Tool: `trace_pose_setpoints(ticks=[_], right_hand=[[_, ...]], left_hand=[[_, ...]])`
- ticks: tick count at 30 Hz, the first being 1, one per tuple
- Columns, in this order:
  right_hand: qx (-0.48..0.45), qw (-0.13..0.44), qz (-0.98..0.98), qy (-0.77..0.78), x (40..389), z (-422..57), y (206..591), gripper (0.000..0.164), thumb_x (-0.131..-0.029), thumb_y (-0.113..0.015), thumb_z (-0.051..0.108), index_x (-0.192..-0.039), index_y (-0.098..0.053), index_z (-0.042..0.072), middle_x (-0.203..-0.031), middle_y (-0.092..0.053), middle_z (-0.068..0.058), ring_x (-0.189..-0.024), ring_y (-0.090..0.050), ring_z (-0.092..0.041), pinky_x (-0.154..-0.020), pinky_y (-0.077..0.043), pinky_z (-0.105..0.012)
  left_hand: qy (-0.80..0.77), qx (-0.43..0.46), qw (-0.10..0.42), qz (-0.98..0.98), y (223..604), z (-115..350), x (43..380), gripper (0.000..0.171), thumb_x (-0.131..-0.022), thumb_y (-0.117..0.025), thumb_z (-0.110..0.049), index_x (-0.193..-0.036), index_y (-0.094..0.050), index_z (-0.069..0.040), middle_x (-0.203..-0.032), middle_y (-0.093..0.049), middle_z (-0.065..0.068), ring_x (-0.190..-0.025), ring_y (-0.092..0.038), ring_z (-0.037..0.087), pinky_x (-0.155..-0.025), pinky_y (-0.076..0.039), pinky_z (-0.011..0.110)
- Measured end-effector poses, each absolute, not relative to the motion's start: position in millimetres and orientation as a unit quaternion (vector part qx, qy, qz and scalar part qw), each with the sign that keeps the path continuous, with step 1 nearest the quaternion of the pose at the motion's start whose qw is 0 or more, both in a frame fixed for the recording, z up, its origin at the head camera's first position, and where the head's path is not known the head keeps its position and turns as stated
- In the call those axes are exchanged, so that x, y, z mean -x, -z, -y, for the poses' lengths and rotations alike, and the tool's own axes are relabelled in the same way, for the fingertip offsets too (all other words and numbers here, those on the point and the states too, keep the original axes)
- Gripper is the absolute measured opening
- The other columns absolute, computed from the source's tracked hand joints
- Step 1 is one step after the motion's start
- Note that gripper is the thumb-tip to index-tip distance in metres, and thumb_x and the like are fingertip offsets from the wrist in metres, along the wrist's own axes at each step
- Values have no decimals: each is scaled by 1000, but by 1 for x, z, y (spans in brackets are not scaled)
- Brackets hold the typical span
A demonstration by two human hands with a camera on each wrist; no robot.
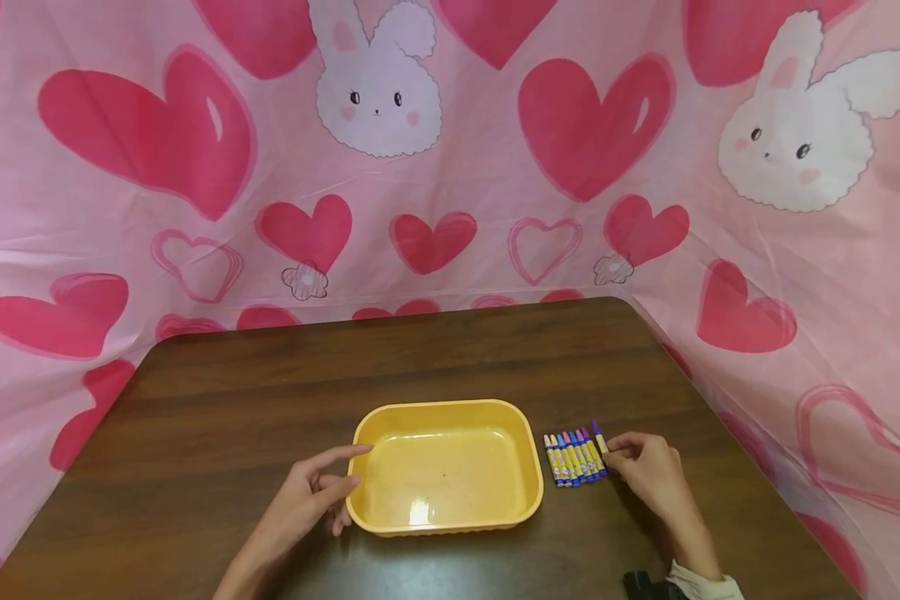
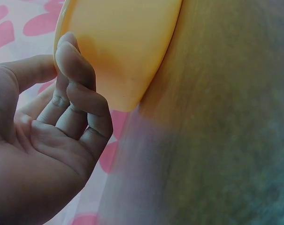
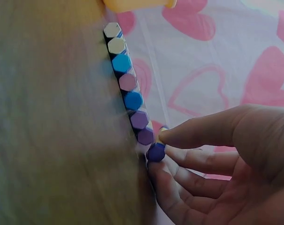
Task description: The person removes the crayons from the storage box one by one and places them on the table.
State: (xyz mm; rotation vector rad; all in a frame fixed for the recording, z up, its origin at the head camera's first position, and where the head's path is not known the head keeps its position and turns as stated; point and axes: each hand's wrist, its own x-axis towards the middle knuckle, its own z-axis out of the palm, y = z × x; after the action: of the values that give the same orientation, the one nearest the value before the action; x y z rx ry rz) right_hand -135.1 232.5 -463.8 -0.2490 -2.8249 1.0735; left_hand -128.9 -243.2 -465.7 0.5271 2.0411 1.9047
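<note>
A yellow plastic basin [image 1: 444, 467] stands on the table, and my left hand [image 1: 311, 493] holds its left wall. In the left wrist view, the thumb and fingers of my left hand [image 2: 52, 117] meet at the wall of the basin [image 2: 127, 51]. Right of the basin lies a row of crayons [image 1: 572, 458] in yellow wrappers, side by side. My right hand [image 1: 648, 471] pinches a dark purple crayon [image 1: 598, 433] at the row's right end. Seen from the right wrist, that crayon [image 3: 156, 153] sits between the thumb and fingers of my right hand [image 3: 217, 164].
The dark wooden table [image 1: 420, 358] has rounded far corners. A pink curtain [image 1: 457, 167] with hearts and rabbits hangs close around its back and sides. A dark object [image 1: 648, 586] is at my right wrist, beside a light sleeve [image 1: 705, 581].
</note>
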Motion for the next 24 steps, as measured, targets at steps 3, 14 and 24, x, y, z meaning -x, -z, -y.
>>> trace_pose_setpoints(ticks=[3, 14, 24], right_hand=[[80, 52, 935, -341, 135, -231, 463, 13, -81, -78, 14, -89, -75, 4, -76, -71, 0, -68, -57, -13, -59, -43, -29], [87, 43, 937, -336, 136, -228, 465, 15, -80, -80, 18, -89, -76, 7, -80, -73, -2, -72, -62, -15, -65, -48, -33], [82, 34, 942, -324, 133, -230, 462, 15, -85, -77, 23, -91, -76, 9, -82, -73, 0, -78, -63, -16, -67, -48, -35]], left_hand=[[-662, -183, 151, -711, 465, 243, 129, 45, -102, -57, -9, -141, -45, 9, -61, -58, 27, -48, -58, 12, -45, -54, 35], [-675, -181, 152, -699, 473, 246, 129, 44, -101, -55, -5, -141, -44, 11, -60, -57, 28, -46, -58, 10, -44, -54, 33], [-664, -186, 146, -709, 467, 245, 127, 42, -102, -54, -6, -141, -46, 8, -60, -57, 28, -45, -58, 13, -45, -54, 36]])
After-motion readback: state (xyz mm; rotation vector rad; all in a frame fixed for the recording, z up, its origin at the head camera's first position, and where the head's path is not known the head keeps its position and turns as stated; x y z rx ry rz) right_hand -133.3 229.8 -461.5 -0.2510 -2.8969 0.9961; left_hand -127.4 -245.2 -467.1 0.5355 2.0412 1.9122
